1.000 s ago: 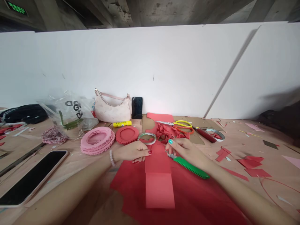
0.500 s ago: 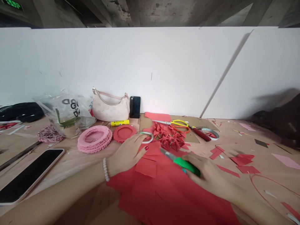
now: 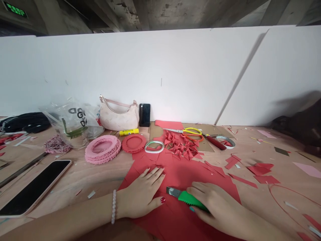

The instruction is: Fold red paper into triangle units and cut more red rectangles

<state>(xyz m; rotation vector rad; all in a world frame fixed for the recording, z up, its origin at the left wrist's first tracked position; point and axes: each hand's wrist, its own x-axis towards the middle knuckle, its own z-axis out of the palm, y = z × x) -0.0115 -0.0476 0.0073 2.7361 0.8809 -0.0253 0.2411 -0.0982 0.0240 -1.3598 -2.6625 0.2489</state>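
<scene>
Left fingers [image 3: 152, 175] splay on red paper [image 3: 180, 177], right fingers [image 3: 198, 191] grip a green cutter [image 3: 188, 198] (white partition [image 3: 160, 67] behind the table [image 3: 75, 187]).

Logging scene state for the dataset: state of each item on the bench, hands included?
Left hand: flat on paper, fingers spread.
Right hand: gripping knife handle.
Green-handled utility knife: blade extended.
Red paper sheet: lying flat, pressed down.
Yellow-handled scissors: blades closed, lying on cardboard.
Pink-cased smartphone: lying flat, screen dark.
Black smartphone: standing upright against white wall.
</scene>
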